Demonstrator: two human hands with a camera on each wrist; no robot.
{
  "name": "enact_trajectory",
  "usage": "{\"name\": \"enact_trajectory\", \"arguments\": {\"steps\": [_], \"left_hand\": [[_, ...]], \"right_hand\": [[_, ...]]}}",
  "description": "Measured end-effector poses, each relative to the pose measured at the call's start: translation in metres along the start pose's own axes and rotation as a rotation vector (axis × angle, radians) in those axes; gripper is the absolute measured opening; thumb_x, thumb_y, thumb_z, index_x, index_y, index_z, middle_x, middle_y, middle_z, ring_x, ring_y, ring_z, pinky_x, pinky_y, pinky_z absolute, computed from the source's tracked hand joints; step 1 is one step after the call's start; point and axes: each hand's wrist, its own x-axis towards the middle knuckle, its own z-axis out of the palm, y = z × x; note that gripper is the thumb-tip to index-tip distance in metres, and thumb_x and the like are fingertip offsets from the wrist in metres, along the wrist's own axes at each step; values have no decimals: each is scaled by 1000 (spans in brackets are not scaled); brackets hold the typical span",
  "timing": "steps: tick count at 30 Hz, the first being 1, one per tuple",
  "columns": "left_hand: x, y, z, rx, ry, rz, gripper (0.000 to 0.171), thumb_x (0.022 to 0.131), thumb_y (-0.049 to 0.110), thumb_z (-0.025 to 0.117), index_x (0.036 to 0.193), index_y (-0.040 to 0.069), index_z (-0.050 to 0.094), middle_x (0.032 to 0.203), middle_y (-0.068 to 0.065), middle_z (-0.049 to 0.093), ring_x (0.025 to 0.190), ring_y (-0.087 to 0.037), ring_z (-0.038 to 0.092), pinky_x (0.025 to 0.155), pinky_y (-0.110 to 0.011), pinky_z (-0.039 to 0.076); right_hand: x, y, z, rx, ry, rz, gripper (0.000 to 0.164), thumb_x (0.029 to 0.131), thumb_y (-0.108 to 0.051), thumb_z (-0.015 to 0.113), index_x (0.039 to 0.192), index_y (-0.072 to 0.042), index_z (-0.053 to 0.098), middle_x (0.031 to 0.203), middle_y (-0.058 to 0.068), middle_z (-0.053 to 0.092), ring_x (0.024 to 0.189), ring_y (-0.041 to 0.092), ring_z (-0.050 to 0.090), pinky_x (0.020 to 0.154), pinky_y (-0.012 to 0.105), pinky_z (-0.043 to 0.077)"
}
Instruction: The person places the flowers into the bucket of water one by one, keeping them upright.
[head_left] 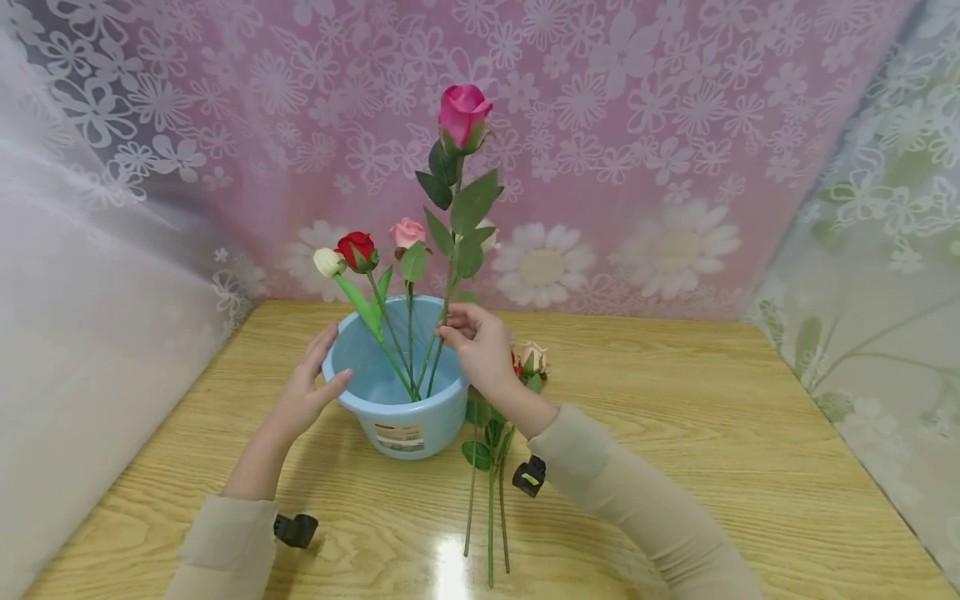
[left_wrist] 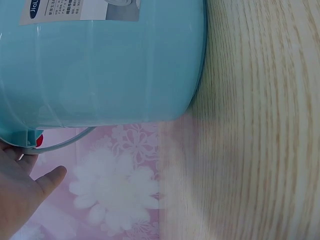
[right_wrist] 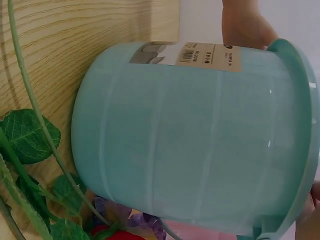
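Note:
A light blue plastic bucket [head_left: 412,425] with a paper label stands on the table. Leaning inside it are a white tulip [head_left: 328,262], a red rose [head_left: 356,252] and a pink rose [head_left: 408,233]. Taller than these is a magenta rose [head_left: 463,117] with dark green leaves. My right hand [head_left: 487,354] pinches its stem just above the bucket's right rim; the stem's lower end goes down inside. On the opposite side, my left hand [head_left: 303,392] rests against the rim with fingers extended and thumb apart. Its fingertips are partly hidden behind the bucket in the left wrist view.
Right of the bucket, several more flowers lie on the table, among them a peach rose [head_left: 534,357]; their green stems [head_left: 491,517] point toward me. Purple petals [right_wrist: 150,225] show beside the bucket. A flower-patterned pink curtain [head_left: 637,167] hangs behind the wooden table [head_left: 675,400].

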Motion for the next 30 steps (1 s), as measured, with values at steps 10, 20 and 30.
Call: {"name": "enact_trajectory", "arguments": {"steps": [10, 20, 30], "left_hand": [[-1, -6, 0, 2, -8, 15, 67, 86, 10, 53, 140, -1, 16, 144, -18, 11, 129, -34, 11, 99, -53, 18], [-1, -8, 0, 12, -3, 18, 67, 85, 8, 53, 141, 2, 16, 144, -19, 12, 129, -34, 11, 99, -54, 18], [-4, 32, 3, 8, 1, 5, 63, 82, -2, 49, 135, -13, 16, 139, -32, 12, 126, -45, 12, 97, -57, 17]], "right_hand": [[1, 3, 3, -195, -32, 26, 27, 79, -5, 65, 105, 0, 62, 87, 9, 62, 81, 19, 61, 67, 23, 50], [6, -2, 2, -302, -80, 32, 31, 80, -5, 63, 110, 2, 60, 92, 11, 64, 85, 21, 61, 68, 23, 50], [4, -3, -7, -418, -186, -42, 29, 82, -10, 62, 111, -4, 62, 99, 7, 64, 89, 17, 61, 69, 24, 49]]}}
